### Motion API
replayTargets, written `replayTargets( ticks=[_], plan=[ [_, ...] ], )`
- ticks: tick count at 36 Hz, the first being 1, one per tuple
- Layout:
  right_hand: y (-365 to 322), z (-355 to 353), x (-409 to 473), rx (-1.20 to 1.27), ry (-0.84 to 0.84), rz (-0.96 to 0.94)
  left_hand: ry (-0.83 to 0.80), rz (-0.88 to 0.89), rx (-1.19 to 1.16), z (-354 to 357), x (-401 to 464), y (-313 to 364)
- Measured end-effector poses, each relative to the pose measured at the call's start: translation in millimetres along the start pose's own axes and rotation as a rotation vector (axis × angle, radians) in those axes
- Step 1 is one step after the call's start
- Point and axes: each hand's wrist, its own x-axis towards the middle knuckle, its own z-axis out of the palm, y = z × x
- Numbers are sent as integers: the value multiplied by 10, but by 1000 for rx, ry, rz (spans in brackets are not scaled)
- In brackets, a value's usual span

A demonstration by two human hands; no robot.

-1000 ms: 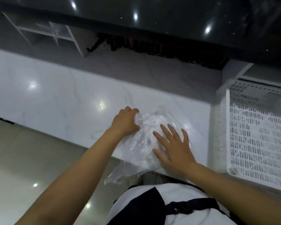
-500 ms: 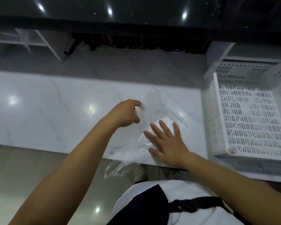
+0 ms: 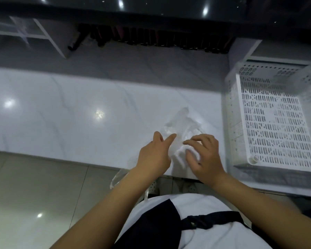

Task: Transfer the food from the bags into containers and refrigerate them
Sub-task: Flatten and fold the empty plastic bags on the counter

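Note:
A clear, crumpled plastic bag [image 3: 180,126] lies on the white marble counter [image 3: 79,115] near its front edge, with part of it hanging over the edge at the lower left. My left hand [image 3: 155,155] rests on the bag's left side, fingers pointing up and right. On the bag's right side my right hand [image 3: 204,155] has curled fingers pressing into and gathering the plastic. No food shows inside the bag.
A white perforated plastic basket [image 3: 241,126] stands at the right end of the counter, nothing visible in it. Behind the counter runs a grey wall strip with dark objects and a white frame [image 3: 43,33]. Beige floor tiles lie below the counter.
Both hands have come closer together on the bag. My right hand went from flat with spread fingers to curled into the plastic, and the bag is more bunched up.

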Motion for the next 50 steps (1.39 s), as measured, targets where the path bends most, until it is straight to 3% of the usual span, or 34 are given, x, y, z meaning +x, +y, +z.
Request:
replayTargets(
  ticks=[4, 7, 9, 13, 15, 20, 34, 40, 46, 50],
  plan=[
    [-256, -228, 150, 93, 126, -70, -88, -26, 27, 119, -38, 73],
    [-397, -247, 360, 79, 88, -168, -92, -62, 9, 206, -54, 119],
    [-390, -146, 503, 6, -55, -145, 11, -57, 26, 230, -73, 125],
    [-33, 220, 584, -374, -543, 82, 392, -111, -25, 335, -108, 92],
    [182, 370, 492, -461, -626, 86, 461, -178, -104, 406, -75, 103],
    [397, 480, 366, -451, -643, 73, 316, -275, -49, 656, 47, 6],
    [547, 495, 403, -442, -557, 84, 288, -341, 115, 790, -171, -287],
    [566, 499, 390, -444, -558, 72, 213, -320, 64, 693, -206, -300],
    [588, 531, 403, -458, -590, 16, 212, -330, -200, 281, -67, -264],
    [616, 528, 473, -398, -584, -72, 68, -373, -135, -24, 148, -246]
  ],
)
